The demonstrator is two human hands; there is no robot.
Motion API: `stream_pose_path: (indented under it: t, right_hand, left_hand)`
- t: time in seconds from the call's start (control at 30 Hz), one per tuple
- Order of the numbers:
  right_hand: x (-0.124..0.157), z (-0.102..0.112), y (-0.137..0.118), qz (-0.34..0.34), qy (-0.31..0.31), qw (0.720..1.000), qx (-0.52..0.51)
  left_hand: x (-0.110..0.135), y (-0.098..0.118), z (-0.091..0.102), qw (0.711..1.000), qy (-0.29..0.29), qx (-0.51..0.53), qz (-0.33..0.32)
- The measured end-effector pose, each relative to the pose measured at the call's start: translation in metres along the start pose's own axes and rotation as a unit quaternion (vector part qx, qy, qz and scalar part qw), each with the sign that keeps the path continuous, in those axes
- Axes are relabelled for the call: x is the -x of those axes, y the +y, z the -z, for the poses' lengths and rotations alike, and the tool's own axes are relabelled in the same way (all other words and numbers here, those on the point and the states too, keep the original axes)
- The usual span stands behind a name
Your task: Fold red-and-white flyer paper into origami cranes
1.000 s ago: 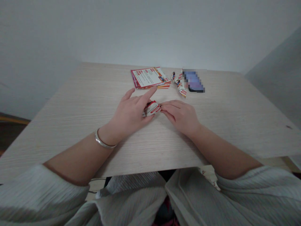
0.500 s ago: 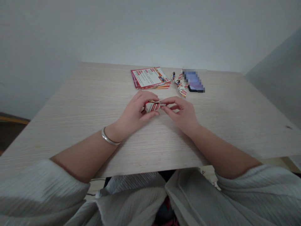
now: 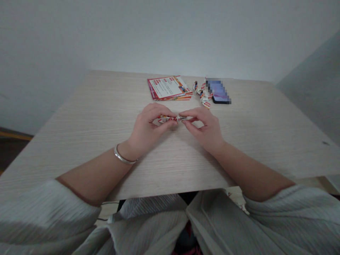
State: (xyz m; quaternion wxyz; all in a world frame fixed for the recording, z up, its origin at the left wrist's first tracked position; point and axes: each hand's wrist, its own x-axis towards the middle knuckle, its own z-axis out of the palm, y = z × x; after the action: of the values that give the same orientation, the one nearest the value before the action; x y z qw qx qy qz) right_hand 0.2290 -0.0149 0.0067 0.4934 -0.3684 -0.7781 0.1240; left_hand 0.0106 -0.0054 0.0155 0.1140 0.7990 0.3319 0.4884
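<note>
Both hands hold one small piece of folded, crumpled paper point(image 3: 177, 119), white with red and yellow print, just above the middle of the table. My left hand point(image 3: 148, 125) is closed, its thumb and fingers pinching the paper's left part and covering much of it. With thumb and fingertips, my right hand point(image 3: 208, 127) pinches the narrow right end. The fingertips of the two hands are close together. Beyond them lie several twisted paper pieces point(image 3: 204, 96) with similar print.
A fanned stack of printed leaflets point(image 3: 167, 88) lies at the back of the wooden table point(image 3: 92, 117). Right of the twisted pieces is a phone point(image 3: 221, 92), partly pixelated. A pale wall point(image 3: 170, 39) stands behind the table.
My left thumb and fingers have closed together, squeezing the paper flatter and narrower, so less of its print shows. My right hand keeps its pinch at nearly the same place.
</note>
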Motion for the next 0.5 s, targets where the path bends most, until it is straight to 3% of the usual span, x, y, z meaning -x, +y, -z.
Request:
stream_pose_path:
  t: [0.2,0.5]
  right_hand:
    - [0.002,-0.004,0.001,-0.072,0.002,0.996,-0.046]
    - [-0.004,0.006,-0.001,0.023,0.019,0.999,0.04]
  left_hand:
    - [0.0,0.001,-0.001,1.0,0.007,-0.004,0.002]
    - [0.001,0.0,0.004,0.995,0.037,-0.076,-0.043]
